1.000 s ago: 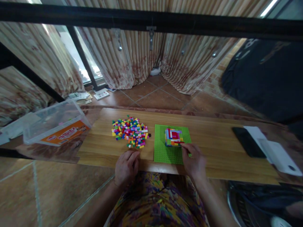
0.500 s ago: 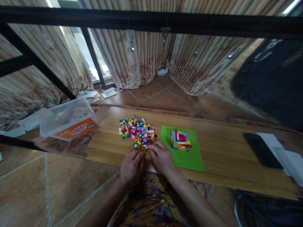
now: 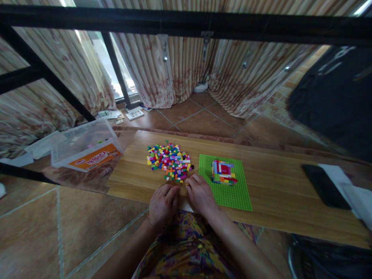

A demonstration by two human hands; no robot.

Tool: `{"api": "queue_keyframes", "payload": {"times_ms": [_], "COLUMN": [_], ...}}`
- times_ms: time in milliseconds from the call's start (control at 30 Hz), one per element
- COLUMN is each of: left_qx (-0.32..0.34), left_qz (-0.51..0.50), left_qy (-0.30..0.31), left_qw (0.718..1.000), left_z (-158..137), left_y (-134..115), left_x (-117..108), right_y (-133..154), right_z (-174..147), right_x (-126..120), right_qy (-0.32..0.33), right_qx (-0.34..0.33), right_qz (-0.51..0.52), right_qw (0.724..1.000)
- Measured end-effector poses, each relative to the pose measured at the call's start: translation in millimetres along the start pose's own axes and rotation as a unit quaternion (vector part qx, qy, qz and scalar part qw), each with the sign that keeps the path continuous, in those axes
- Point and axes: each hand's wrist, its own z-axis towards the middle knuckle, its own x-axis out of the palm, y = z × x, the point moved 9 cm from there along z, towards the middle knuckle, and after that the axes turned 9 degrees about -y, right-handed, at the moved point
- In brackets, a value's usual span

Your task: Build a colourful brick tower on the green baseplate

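My right hand (image 3: 201, 193) pinches a small yellow-orange toy brick (image 3: 186, 184) between thumb and fingertips, just off the near edge of the brick pile. My left hand (image 3: 163, 203) rests at the table's near edge with its fingers curled together; whether anything is inside them is hidden. In front of both hands spreads a pile of loose multicoloured toy bricks (image 3: 170, 161). To the right lies a green studded baseplate (image 3: 232, 199), bearing a low, square brick build (image 3: 224, 173) with coloured walls and a red-pink middle.
The wooden table (image 3: 273, 186) carries a dark flat object (image 3: 324, 186) and white papers (image 3: 337, 176) at its right end. Left of the table stands a clear plastic box (image 3: 87, 137) with an orange label. A black bar (image 3: 186, 25) crosses above, before striped curtains (image 3: 139, 69).
My right fingertips have drawn slightly back from the pile toward me, and a yellow-orange brick now shows between them. My left hand stays nearly still. The whole view has shifted slightly.
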Motion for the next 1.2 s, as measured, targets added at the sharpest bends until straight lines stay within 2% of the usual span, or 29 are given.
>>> {"api": "queue_keyframes", "payload": {"times_ms": [167,333,400,500,633,800,967,1200], "left_qx": [0.004,0.012,0.017,0.021,0.025,0.033,0.037,0.037], "left_qz": [0.002,0.013,0.013,0.009,0.01,0.018,0.021,0.02], "left_qy": [0.001,-0.007,-0.012,-0.015,-0.013,-0.023,-0.025,-0.023], "left_qw": [1.0,1.0,1.0,1.0,1.0,0.999,0.999,0.999], "left_z": [0.1,1.0,0.9,0.2,-0.8,0.0,0.1,0.0], "left_y": [0.2,0.0,0.0,0.8,2.1,1.3,1.2,2.4], "left_x": [-0.4,-1.9,-1.9,-1.1,0.5,-1.2,-1.4,-0.9], "right_y": [1.2,-12.4,-29.7,-71.0,-130.5,-168.3,-172.2,-179.0], "right_z": [0.8,-13.7,-26.5,-52.6,-87.8,-100.7,-94.7,-89.8], "right_x": [-1.3,-31.9,-49.8,-75.4,-100.9,-99.4,-86.9,-84.6], "right_qy": [-0.014,-0.084,-0.12,-0.177,-0.258,-0.284,-0.296,-0.316], "right_qx": [-0.002,0.053,0.102,0.206,0.325,0.375,0.369,0.384], "right_qz": [0.022,0.106,0.154,0.176,0.179,0.207,0.253,0.315], "right_qw": [1.0,0.989,0.975,0.946,0.892,0.858,0.844,0.809]}}
